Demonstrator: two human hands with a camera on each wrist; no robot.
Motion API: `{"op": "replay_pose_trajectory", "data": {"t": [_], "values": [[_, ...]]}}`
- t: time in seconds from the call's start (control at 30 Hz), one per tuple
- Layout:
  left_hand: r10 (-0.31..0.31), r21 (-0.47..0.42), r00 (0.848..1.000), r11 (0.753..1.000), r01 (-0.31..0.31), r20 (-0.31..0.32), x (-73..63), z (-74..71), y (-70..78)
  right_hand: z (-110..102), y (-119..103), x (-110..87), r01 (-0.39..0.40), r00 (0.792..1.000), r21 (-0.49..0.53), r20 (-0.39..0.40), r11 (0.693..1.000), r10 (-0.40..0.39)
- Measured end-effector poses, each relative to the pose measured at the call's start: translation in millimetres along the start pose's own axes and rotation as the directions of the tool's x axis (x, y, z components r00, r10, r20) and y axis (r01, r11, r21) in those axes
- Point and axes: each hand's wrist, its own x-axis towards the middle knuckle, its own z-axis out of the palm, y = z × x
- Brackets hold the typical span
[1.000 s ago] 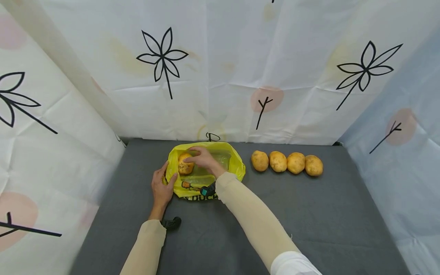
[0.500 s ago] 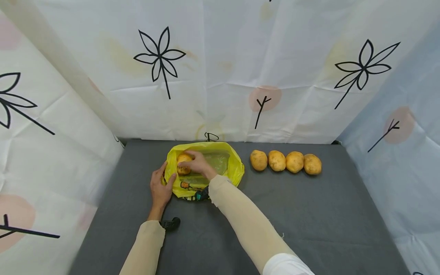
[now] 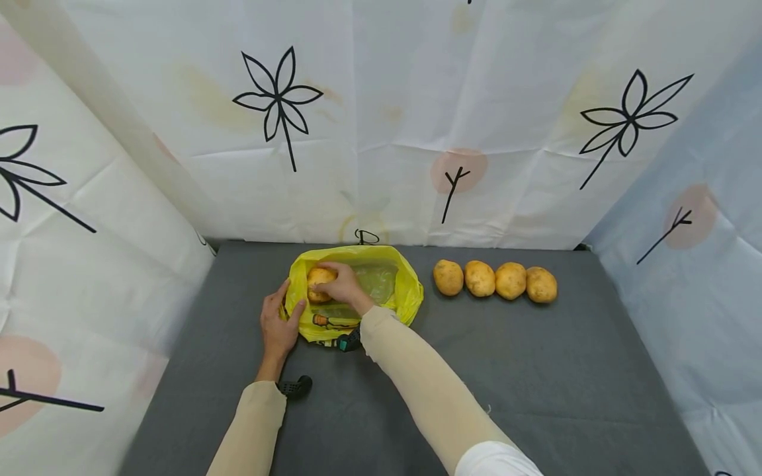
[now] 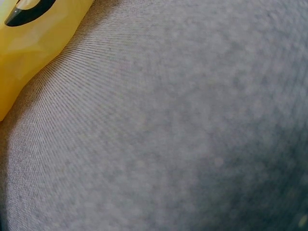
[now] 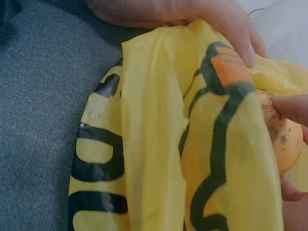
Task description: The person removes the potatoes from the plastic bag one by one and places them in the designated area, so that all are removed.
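Note:
A yellow plastic bag (image 3: 408, 285) with black print lies on the dark table, its mouth spread wide. Inside its left end is a potato (image 3: 315, 276), which my right hand (image 3: 344, 285) grips with thumb and fingers. The right wrist view shows dark specks on this potato (image 5: 283, 144), partly hidden behind the bag wall. My left hand (image 3: 280, 330) holds the bag's left side, thumb at the near rim and fingers along the outside. Only a corner of the bag (image 4: 33, 43) appears in the left wrist view, with no hand visible there.
Right of the bag, several potatoes (image 3: 496, 281) sit in a row near the table's back edge. White cloth (image 3: 381, 119) with flower drawings hangs behind and at both sides of the grey table (image 3: 536, 383).
My right hand has moved slightly left and closed round the potato in the bag, turning it a little. The left hand keeps its place on the bag, and the row of potatoes is unchanged.

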Motion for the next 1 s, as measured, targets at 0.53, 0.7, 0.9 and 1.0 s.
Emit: {"op": "replay_pose_trajectory", "data": {"t": [0.53,0.7,0.9,1.0], "values": [[-0.008,-0.016,1.000,1.000,0.008,0.014,0.1,0.0,-1.7,-23,0,-16.4,-0.038,0.994,0.233,0.113,0.972,0.012],[-0.008,-0.007,1.000,1.000,0.008,0.010,-0.9,-0.9,-1.9,-28,-8,-26.7,-0.043,0.990,0.286,0.144,0.957,0.001],[0.000,0.000,1.000,1.000,0.000,0.007,-1.1,-1.6,0.0,-39,-17,-41.5,-0.021,0.985,0.323,0.171,0.946,-0.037],[-0.002,-0.001,1.000,1.000,0.002,0.009,-1.1,-1.8,1.7,-47,-21,-49.5,-0.012,0.978,0.365,0.200,0.931,-0.065]]}}
